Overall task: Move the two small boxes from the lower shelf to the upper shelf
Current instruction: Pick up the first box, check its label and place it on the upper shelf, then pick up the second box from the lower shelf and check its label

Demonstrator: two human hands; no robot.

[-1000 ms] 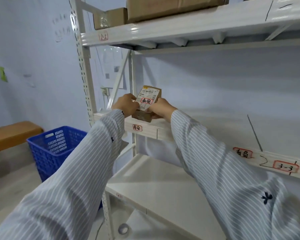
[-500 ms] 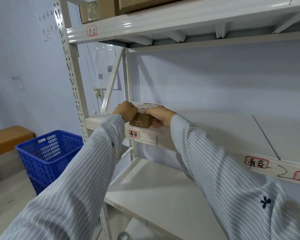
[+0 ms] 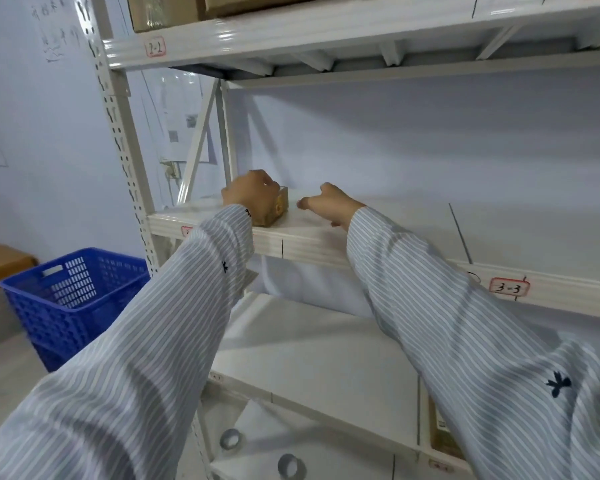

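Small box (image 3: pixel 278 210): brown cardboard, sitting on the upper shelf (image 3: pixel 312 237) near its left end, close to the front edge; only its right side and part of its top show past the left hand.
Left hand (image 3: pixel 252 199): laid over the small box from the left and above, fingers curled down and clamped on it; striped sleeve runs back toward the camera.
Right hand (image 3: pixel 329 206): just right of the small box, apart from it, with bare shelf between; fingers loosely spread and holding nothing, the heel low over the shelf surface.
Upper shelf: white board on a white metal rack; front lip carries a red-bordered tag reading 3-3 (image 3: pixel 510 288) to the right, and another tag largely hidden behind the left sleeve.
Lower shelf (image 3: pixel 312 355): white board beneath, bare where it shows between the two arms.
Second small box: not identifiable; a brownish edge shows beside the right sleeve lower down, too hidden to tell what it is.
Top shelf (image 3: pixel 291 32): tag reading 2-1 on its lip; brown cartons (image 3: pixel 167 10) standing on it, cut off by the frame.
Blue crate (image 3: pixel 73 303): perforated plastic, on the floor left of the rack.
Tape rolls (image 3: pixel 291 466): two grey rings on the lowest visible level.
Wall: pale, with papers pinned behind the rack's left post.
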